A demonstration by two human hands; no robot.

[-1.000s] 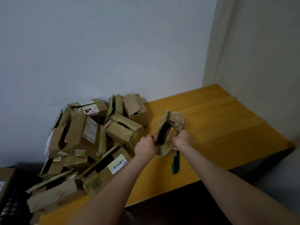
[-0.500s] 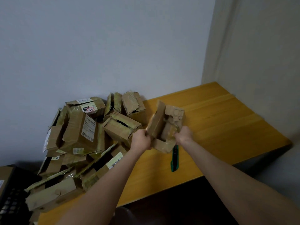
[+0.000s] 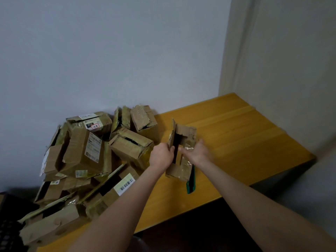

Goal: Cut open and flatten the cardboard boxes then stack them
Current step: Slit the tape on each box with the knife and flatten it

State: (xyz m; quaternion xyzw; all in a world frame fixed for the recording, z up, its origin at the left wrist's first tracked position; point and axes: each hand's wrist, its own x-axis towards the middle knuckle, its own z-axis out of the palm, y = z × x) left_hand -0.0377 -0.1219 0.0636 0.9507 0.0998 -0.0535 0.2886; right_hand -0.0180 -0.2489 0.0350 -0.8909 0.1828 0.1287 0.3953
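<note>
Your left hand [image 3: 161,157] grips the left flap and your right hand [image 3: 197,152] clamps the taped right wall of the small torn brown cardboard box [image 3: 187,132], held on end mid-table and gaping between your hands. The green-handled utility knife [image 3: 190,182] lies at its 6 o'clock, part hidden beneath, near the front edge. The heap of brown cardboard boxes [image 3: 87,160] crowds 9 o'clock; the yellow wooden table [image 3: 245,142] runs open from 12 to 4 o'clock.
</note>
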